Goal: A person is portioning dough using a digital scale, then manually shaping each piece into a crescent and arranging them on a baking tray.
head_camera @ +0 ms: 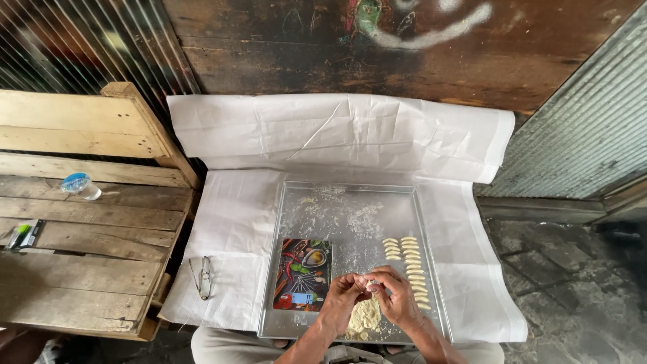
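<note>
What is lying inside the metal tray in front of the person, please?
Inside the metal tray: a colourful kitchen scale, two rows of shaped dough pieces, scattered flour and a dough lump, partly hidden by both hands.

light: soft, even daylight, moderately bright | shadows: faint, diffuse | glare: mild sheen on metal tray (350,202), white paper (337,131) near overexposed | focus: centre sharp, small details soft | distortion: wide-angle bending at edges, corners dimmer
</note>
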